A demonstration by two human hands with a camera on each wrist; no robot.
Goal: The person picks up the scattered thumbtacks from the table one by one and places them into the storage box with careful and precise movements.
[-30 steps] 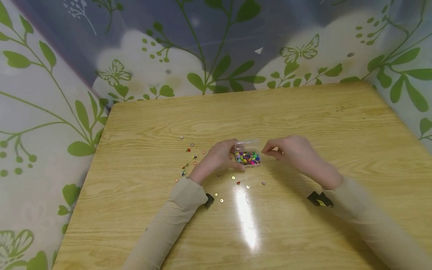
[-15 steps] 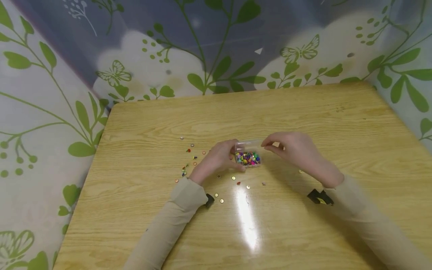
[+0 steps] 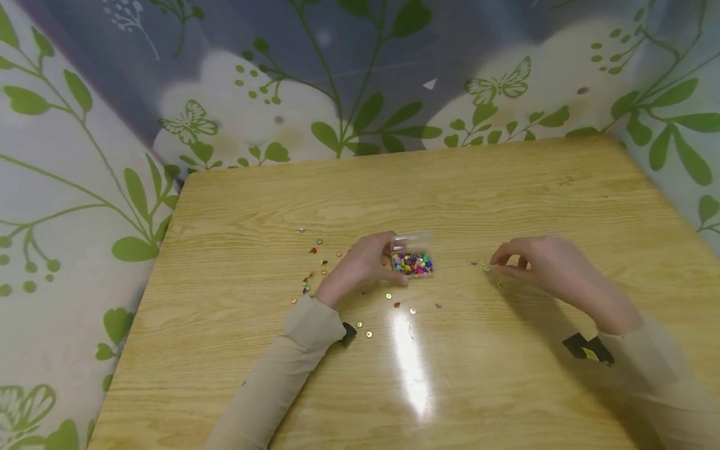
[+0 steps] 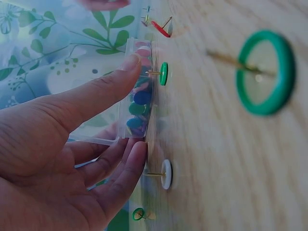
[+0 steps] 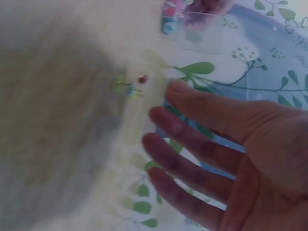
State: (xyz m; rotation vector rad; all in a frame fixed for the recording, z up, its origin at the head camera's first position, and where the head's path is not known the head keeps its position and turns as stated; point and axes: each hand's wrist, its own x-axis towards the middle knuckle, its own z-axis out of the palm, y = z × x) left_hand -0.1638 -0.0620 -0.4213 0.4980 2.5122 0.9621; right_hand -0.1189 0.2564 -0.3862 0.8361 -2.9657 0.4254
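Observation:
My left hand (image 3: 364, 261) holds a small clear plastic box (image 3: 423, 275) between thumb and fingers. The box's hinged lid (image 3: 412, 241) stands raised at the back, and colourful thumbtacks (image 3: 413, 262) fill the bottom. In the left wrist view the thumb lies along the box's near side, with the fingers around its lower end. To the right of the box, my right hand (image 3: 542, 265) is low over the table, fingertips right at a few loose thumbtacks (image 3: 487, 268). Its fingers are loosely bent in the right wrist view, and nothing shows between them.
Several loose thumbtacks (image 3: 323, 262) lie left of my left hand on the wooden table (image 3: 281, 387). More thumbtacks (image 3: 389, 296) are scattered in front of the box. A green-rimmed thumbtack (image 4: 267, 72) lies point up, close to the left wrist camera. A patterned wall (image 3: 360, 119) borders the table's back edge.
My right hand has moved away from the box's lid, rightward and toward me, to the loose thumbtacks on the table. My left hand stays on the box.

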